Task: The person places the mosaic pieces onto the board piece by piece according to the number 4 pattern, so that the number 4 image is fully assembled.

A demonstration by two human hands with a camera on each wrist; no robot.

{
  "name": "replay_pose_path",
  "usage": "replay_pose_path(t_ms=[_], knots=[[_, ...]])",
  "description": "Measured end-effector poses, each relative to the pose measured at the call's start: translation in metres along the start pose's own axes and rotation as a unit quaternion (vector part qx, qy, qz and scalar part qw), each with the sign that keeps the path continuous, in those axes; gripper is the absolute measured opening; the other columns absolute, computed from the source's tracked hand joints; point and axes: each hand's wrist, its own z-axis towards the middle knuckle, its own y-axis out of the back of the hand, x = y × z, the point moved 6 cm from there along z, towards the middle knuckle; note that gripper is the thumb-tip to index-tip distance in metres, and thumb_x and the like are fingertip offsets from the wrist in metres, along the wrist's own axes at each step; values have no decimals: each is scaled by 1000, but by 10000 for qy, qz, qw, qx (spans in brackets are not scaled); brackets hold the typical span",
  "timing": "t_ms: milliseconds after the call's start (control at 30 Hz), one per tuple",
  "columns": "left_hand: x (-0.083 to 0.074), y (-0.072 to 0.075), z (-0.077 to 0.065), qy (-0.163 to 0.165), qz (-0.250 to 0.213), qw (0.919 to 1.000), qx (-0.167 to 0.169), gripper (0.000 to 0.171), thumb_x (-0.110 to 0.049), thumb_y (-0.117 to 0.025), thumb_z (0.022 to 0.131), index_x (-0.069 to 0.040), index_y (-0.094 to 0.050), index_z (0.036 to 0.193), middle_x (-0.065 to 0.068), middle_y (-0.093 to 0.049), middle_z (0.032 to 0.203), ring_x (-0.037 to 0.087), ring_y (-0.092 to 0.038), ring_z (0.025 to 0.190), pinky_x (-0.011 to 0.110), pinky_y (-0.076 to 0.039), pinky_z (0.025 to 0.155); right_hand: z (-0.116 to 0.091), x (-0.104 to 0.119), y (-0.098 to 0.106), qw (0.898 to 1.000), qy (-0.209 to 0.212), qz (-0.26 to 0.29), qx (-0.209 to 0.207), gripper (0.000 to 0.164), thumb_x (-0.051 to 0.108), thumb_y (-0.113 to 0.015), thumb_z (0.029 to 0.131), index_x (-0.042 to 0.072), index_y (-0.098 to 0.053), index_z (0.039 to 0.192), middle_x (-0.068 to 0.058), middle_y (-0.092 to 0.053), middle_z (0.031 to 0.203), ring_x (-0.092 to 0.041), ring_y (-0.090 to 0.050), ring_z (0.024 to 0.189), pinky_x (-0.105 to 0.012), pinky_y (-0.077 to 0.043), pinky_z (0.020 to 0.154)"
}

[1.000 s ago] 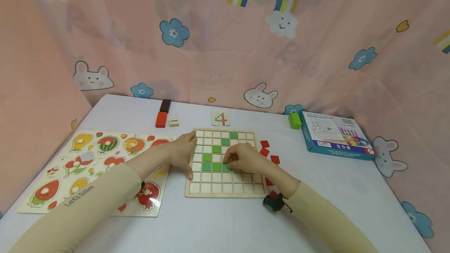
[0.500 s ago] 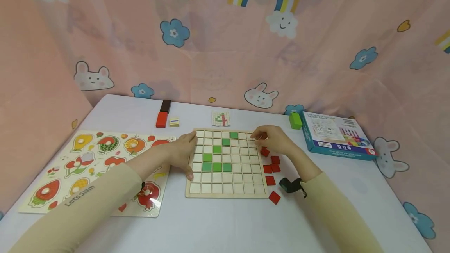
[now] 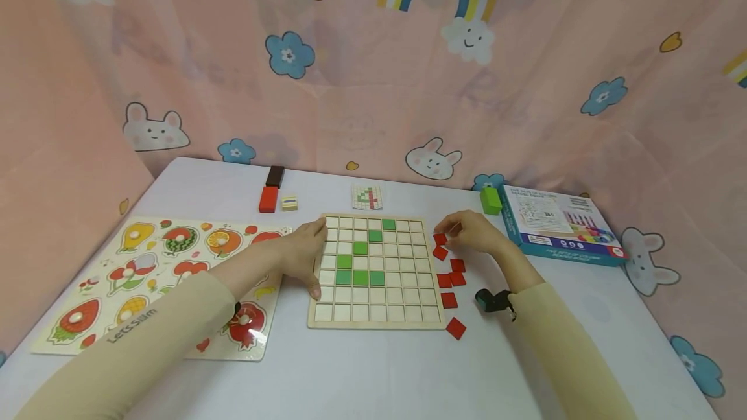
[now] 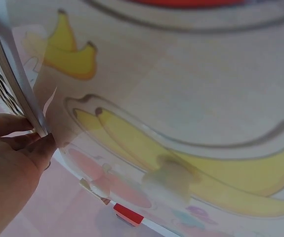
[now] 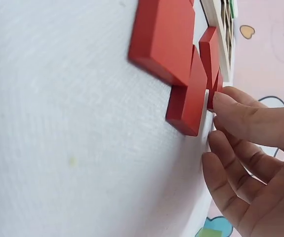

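A wooden grid board point(image 3: 353, 325) lies mid-table, with several green tiles point(image 3: 344, 262) set in its cells. My left hand point(image 3: 299, 256) rests along the board's left edge, fingers and thumb spread; the left wrist view shows this hand point(image 4: 13, 163) touching that edge. Beside the board's right edge are several loose red tiles point(image 3: 448, 301). At the farthest one, a red tile point(image 3: 440, 238), my right hand point(image 3: 469, 232) has thumb and index finger on either side. In the right wrist view that hand point(image 5: 255, 153) pinches the tile, partly hidden by the thumb.
A fruit peg puzzle point(image 3: 166, 297) lies left of the board. Behind stand a pattern card point(image 3: 366, 198), a red block point(image 3: 268, 199), a black block point(image 3: 275, 176), a small yellowish block point(image 3: 289, 203) and a green block point(image 3: 490, 200). A flat box point(image 3: 560, 222) lies at the back right.
My right hand has let go of a green tile in the board's grid and moved right to the farthest red tile. The left hand has stayed put.
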Motion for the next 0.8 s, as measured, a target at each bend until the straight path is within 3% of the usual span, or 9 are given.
replay_pose_path(t_ms=[467,800], knots=[[0,1,0,-19,-33,10000,-30,137,-53,-90,58,14,-15,152,30,-3,164,47,-14,152,54,-25,124,2,0,0,9996,79,-169,-214,12,7,-71,88,9,-66,99,-11,-69,101,-24,-58,93,-33,-53,83],[-1,1,1,-30,-76,10000,-5,137,-53,-90,59,14,-15,152,31,-2,164,48,-11,152,54,-23,124,7,20,8,9977,466,-95,-492,9,6,-67,91,11,-68,99,-9,-65,95,-23,-58,89,-26,-50,74]])
